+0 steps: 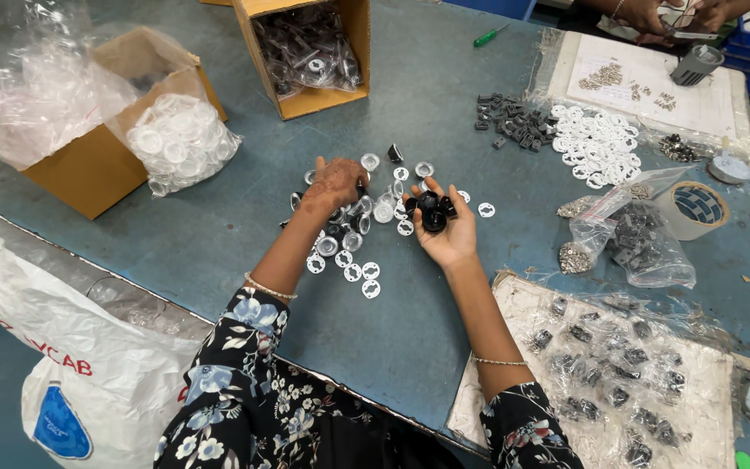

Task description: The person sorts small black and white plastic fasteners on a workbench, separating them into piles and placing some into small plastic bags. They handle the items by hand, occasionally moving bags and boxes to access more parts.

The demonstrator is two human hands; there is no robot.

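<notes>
My right hand (450, 233) is palm up over the blue-grey table (219, 234), cupping a small heap of black plastic parts (431, 210). My left hand (333, 183) is palm down, fingers curled over a scatter of small clear cups and white perforated discs (353, 252). Whether it grips one of them is hidden by the fingers. More white discs (486, 209) lie just right of my right hand.
Two cardboard boxes hold bagged parts: clear caps (182, 139) at left, dark parts (307, 48) at the back. A white sack (71, 347) hangs at the near left edge. Grey clips (505, 117), white rings (596, 143), a tape roll (693, 208) and bagged dark parts (618, 365) lie right. Another person's hands (679, 16) work far right.
</notes>
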